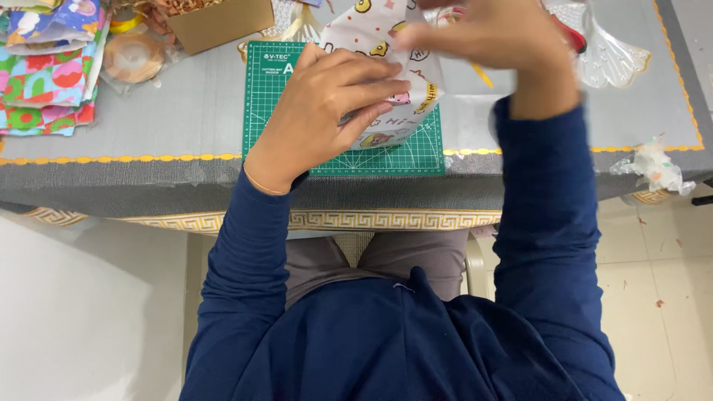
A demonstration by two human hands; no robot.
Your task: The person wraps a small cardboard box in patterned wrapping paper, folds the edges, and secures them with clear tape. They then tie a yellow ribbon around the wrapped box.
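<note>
You are seated at a grey tabletop (186, 111) edged with a thin yellow trim, looking straight down over your own dark blue sleeves and lap. Your left hand (327, 104) lies palm down on a box wrapped in white cartoon-print paper (386, 130), fingers (371, 74) spread flat and pressing the paper against the box. The box rests on a green cutting mat (416, 152) with a white grid, which lies at the near edge of the tabletop, straight ahead of you.

Your right hand (490, 33) is raised above the far side of the box, slightly blurred, its fingers pinched narrowly on a flap of the same paper (353, 26) and holding it up over the box. The two hands are close together, the right just beyond and above the left.

To your far left, a stack of bright patterned wrapping sheets (44, 74) lies on the tabletop, with a roll of clear tape (134, 56) just beside it. A tan cardboard box (223, 22) holding shredded paper filling sits near the top edge of the view, just beyond the mat's left corner. Clear crinkled cellophane (613, 52) lies to your right, beyond your right forearm. A small crumpled scrap of plastic wrap (657, 167) hangs at the tabletop's right edge, well apart from the mat. Pale floor tiles (653, 297) show below on the right.
</note>
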